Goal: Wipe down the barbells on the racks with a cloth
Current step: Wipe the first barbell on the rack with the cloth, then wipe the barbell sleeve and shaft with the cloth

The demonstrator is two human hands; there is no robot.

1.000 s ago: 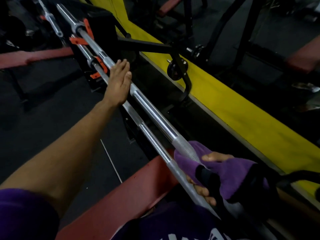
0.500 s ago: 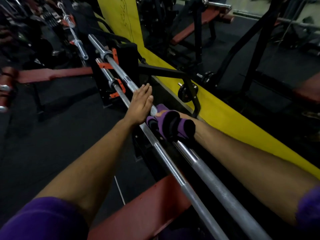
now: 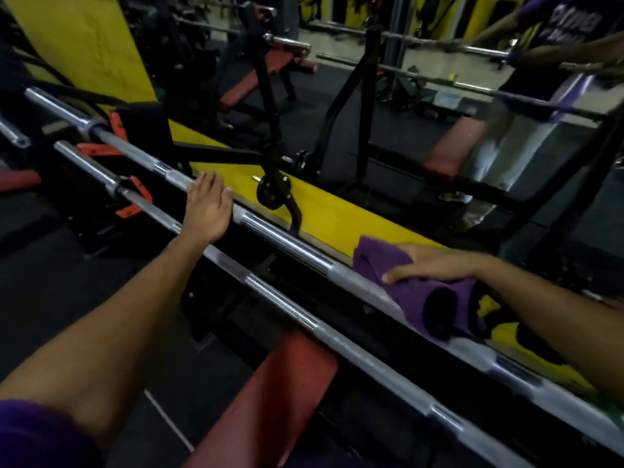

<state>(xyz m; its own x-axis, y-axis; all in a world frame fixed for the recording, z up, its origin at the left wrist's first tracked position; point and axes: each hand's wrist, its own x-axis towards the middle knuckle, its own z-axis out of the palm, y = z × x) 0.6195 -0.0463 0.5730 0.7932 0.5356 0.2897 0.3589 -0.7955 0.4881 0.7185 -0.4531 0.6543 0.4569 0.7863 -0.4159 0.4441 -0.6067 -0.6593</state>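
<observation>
Two steel barbells run side by side from upper left to lower right. My left hand (image 3: 207, 211) rests on the far barbell (image 3: 287, 239) with its fingers straight, at the bar's left part. Further right, my right hand (image 3: 434, 265) lies over a purple cloth (image 3: 415, 292) and grips it down around the same bar's knurled section, thumb on the near side. The cloth hangs over the bar with a dark patch in it. The near barbell (image 3: 280, 304) lies parallel just below, and neither hand touches it.
A red bench pad (image 3: 280, 400) sits under the near bar. Orange hooks (image 3: 135, 201) on a black rack (image 3: 141, 130) carry the bars' left ends. Behind runs a yellow strip (image 3: 337, 217) with a small black plate (image 3: 271, 194), then a mirror showing a person (image 3: 557, 28).
My right hand slid the cloth left along the far bar up to my left hand, then back right to the knurled section. My left hand has stayed resting on the bar.
</observation>
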